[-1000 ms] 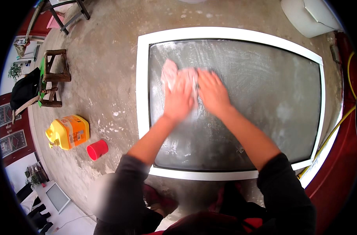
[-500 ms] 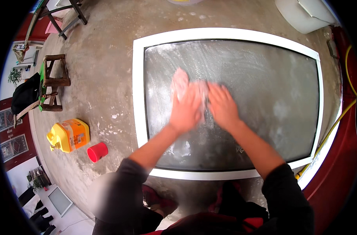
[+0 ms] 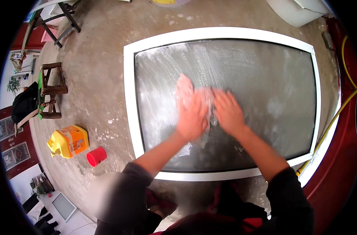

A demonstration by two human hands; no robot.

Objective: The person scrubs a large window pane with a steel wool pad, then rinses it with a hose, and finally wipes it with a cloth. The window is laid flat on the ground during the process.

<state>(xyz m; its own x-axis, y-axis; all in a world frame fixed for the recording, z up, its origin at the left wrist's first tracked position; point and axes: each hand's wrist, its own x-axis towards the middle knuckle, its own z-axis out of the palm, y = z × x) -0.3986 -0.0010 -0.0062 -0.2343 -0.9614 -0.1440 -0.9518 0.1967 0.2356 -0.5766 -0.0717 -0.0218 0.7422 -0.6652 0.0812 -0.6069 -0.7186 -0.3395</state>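
Note:
A large glass pane in a white frame lies before me, its surface wet and streaked with suds. On the left middle of the glass is a bunched pink cloth. My left hand presses down on this cloth, fingers over it, slightly blurred. Just to its right, my right hand rests with fingers stretched forward, fingertips at the cloth's right edge. How much cloth lies beneath the right fingers is hidden.
Left of the frame stand a yellow jug with an orange label and a red cup. A wooden stool is farther left. A white tub stands far right; a yellow hose runs along the right side.
Both hands and the pink cloth have slid a little toward me over the glass. The view has shifted slightly, and the hands are less blurred.

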